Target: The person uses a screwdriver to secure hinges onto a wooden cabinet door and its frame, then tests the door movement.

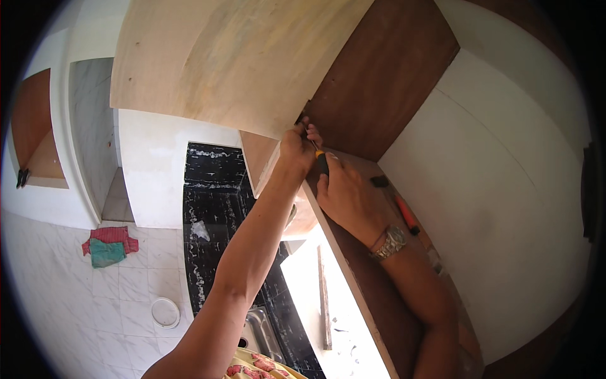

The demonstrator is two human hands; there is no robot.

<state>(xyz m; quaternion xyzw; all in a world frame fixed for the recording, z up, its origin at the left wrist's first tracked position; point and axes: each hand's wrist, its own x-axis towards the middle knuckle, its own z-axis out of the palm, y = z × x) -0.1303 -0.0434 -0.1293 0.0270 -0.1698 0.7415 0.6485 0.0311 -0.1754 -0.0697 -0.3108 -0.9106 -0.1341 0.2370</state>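
Observation:
My right hand (350, 196), with a metal-banded watch (391, 242) on its wrist, is closed around the black and yellow handle of a screwdriver (322, 162). The screwdriver's shaft points up toward the fingers of my left hand (298, 148). Those fingers are pinched at a dark metal fitting (301, 116), which looks like a hinge and is mostly hidden. The fitting sits where a pale plywood door (233, 63) meets the brown side panel (385, 76) of a wooden cabinet. What the left fingertips grip cannot be made out.
On the cabinet's brown board (369, 265) lie a red-and-black-handled tool (407, 215) and a small black object (379, 181). Below are a black marbled counter (211, 218), a steel sink (262, 328), a white round lid or bucket (165, 312), and red and green cloths (107, 252) on the floor.

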